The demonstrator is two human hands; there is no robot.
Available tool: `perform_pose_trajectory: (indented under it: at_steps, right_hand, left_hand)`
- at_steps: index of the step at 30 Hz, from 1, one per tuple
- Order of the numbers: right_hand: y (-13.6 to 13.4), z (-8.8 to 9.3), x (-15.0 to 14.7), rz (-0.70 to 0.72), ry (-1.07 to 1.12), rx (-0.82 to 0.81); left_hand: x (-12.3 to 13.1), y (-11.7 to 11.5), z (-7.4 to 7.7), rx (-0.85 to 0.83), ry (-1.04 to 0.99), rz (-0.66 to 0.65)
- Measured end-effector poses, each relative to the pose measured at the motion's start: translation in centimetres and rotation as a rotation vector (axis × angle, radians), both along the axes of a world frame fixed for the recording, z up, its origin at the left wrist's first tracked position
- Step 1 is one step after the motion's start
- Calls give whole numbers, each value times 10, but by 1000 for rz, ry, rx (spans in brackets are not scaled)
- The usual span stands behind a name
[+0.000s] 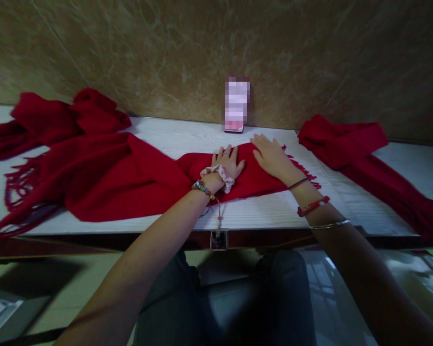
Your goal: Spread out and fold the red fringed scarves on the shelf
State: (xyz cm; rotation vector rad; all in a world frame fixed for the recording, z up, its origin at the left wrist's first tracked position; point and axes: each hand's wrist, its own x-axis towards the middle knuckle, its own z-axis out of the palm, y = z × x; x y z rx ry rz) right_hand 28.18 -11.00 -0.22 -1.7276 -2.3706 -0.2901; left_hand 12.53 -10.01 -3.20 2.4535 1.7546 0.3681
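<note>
Nearest: two knees in dark trousers point(216, 298) below the table edge. Two bare forearms reach forward over it.

Wrist items, counted:
- Left wrist, 2: one beaded bracelet point(203, 188) with a small charm hanging from it, and one pink scrunchie point(218, 175).
- Right wrist, 3: one metal bangle point(330, 225), one red string bracelet point(313, 205), one thin dark band point(298, 183).

Table point(260, 211): white, wood-grained, running the full width of the view.

Hands: the left hand point(226, 163) and right hand point(272, 156) both lie palm-down on the middle scarf point(252, 180), just beside each other but not touching. All fingers point(234, 153) are extended and slightly spread, flat on the cloth and closed around nothing.

The middle scarf is red. It lies flat at the table's centre, with its fringed end just right of the right hand. It runs left, widening into a broad spread sheet with fringe near the front left edge.

Red cloth, counted:
- One middle scarf.
- One right scarf point(350, 144), folded long and lying slantwise, well apart from the hands.
- One bunched heap point(72, 113) at the far left. I cannot tell whether it is a separate scarf or part of the middle one.

Farthest: one phone point(237, 105), blurred, stands upright against the marbled tan wall point(166, 48), directly beyond the hands.
</note>
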Motion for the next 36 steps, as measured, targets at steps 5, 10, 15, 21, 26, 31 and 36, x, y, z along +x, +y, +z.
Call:
perform_pose_trajectory:
  at_steps: [5,10,15,21,26,31,36]
  right_hand:
    - [-1,-16,1,23,32,-120]
    - [-3,-15,19,-19,-47,-121]
    - [-4,-11,33,-77,-84,-138]
    - [-11,-7,61,-201,-83,-98]
    - [-15,9,42,-143,-64,54]
    - [-1,6,0,11,-21,-4]
    - [13,-17,-7,16,55,-136]
  left_hand:
    - [-1,-2,3,-30,24,-11]
    - [0,1,0,2,5,-41]
    - [0,0,0,-13,16,-74]
    - [0,0,-1,-28,1,-70]
    - [1,-1,0,-20,2,-58]
    - [0,1,-1,-5,8,-77]
    - [-1,2,-3,-12,15,-67]
